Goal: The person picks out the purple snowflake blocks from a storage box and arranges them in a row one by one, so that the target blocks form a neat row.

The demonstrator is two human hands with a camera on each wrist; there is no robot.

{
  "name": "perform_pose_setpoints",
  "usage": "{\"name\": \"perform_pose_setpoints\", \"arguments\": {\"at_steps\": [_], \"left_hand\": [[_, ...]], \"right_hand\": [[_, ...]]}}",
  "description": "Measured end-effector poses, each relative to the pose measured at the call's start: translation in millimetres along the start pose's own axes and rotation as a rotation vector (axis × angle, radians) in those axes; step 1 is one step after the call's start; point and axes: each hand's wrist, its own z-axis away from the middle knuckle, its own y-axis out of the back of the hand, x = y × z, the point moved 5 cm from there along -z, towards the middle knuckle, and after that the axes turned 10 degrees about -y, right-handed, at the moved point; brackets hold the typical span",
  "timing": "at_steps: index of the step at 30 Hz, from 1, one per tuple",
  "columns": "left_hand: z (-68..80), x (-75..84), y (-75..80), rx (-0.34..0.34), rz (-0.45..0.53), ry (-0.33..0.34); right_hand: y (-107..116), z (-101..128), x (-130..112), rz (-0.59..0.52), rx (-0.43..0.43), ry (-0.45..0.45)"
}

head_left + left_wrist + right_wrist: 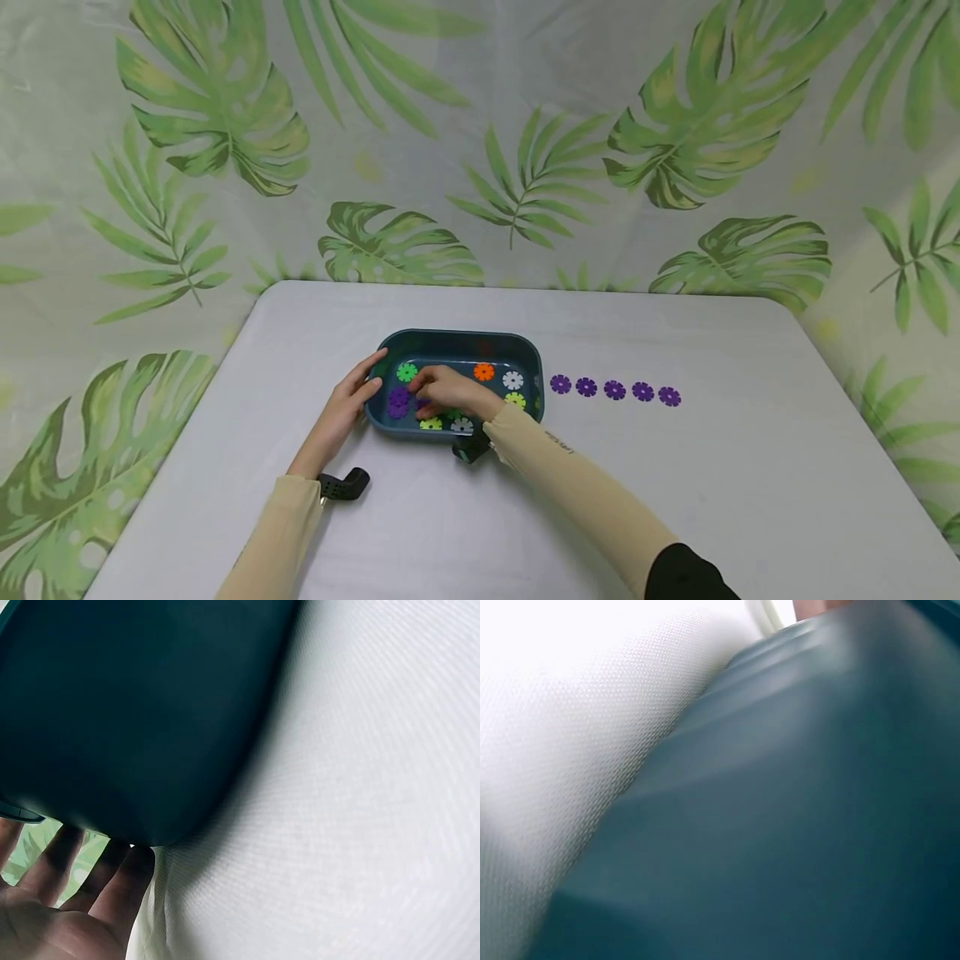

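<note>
A dark teal tray (450, 434) with rounded corners sits on the table, holding several notched plastic snowflake discs. At its left end my left hand (347, 408) grips the rim, fingers against the outer wall in the left wrist view. My right hand (453, 392) reaches inside, thumb and fingers around a purple disc (422, 405); I cannot tell whether they pinch it. Left of these fingertips lie more purple discs (398, 402), overlapping. A green disc (407, 372), an orange disc (483, 372) and a white disc (513, 380) lie around the hand. The tray's wall (765, 825) fills much of the right wrist view.
To the right of the tray, several purple discs (615, 390) form a row on the white tabletop (750, 483). Behind the table hangs a leaf-patterned cloth (525, 167). My right forearm (585, 492) crosses over the tray's front edge.
</note>
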Motion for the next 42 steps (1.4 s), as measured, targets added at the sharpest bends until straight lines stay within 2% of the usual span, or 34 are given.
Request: {"name": "perform_pose_setpoints", "arguments": {"at_steps": [8,14,19,25,26,29,35,42], "left_hand": [[1.2,0.9,-0.5,0.006,-0.005,0.003],[1.8,1.7,-0.4,0.013,-0.019,0.011],[1.2,-2.0,1.2,0.021,-0.034,0.025],[-3.3,-24.4,7.1,0.031,-0.053,0.015],[-3.1,-24.2,6.6,0.031,-0.056,0.016],[-2.8,-21.2,5.2,0.031,-0.044,0.024],[1.8,-1.9,-1.2,0.017,-0.054,0.030],[3.0,4.5,-2.5,0.016,-0.046,0.022]], "right_hand": [[8,3,1,0.045,0.087,0.007],[21,20,3,-0.005,0.077,0.098],[46,42,6,-0.045,0.076,0.163],[100,79,18,-0.067,0.141,0.170],[111,85,23,-0.075,0.156,0.168],[148,107,42,-0.079,0.213,0.152],[216,152,93,-0.104,0.330,0.115],[273,197,156,-0.213,0.429,0.086]]}}
